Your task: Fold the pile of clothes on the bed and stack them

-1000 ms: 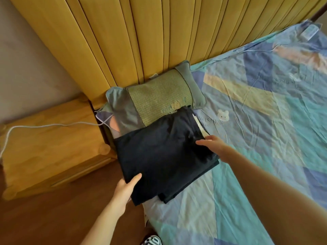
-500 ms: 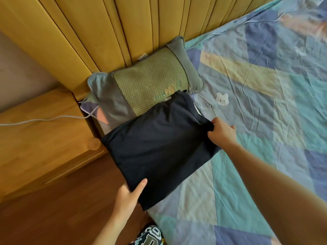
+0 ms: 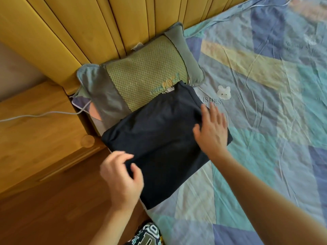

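A folded dark navy garment [image 3: 159, 135] lies flat at the bed's left edge, its far corner resting on the pillow. My right hand [image 3: 211, 131] is open, palm down, fingers spread over the garment's right side. My left hand [image 3: 122, 175] hovers at the garment's near left edge, fingers loosely curled and apart, holding nothing. Whether either hand touches the cloth is unclear because both are blurred.
A green and grey pillow [image 3: 141, 71] leans against the yellow padded headboard [image 3: 106, 23]. The patchwork bedsheet [image 3: 265, 103] stretches to the right. A wooden nightstand [image 3: 35, 135] with a white cable [image 3: 44, 114] stands left of the bed. Wooden floor lies below.
Both hands have let go of the garment's edges. The right hand has opened flat over its right side, and the left has lifted off its near edge. The garment now lies flat.
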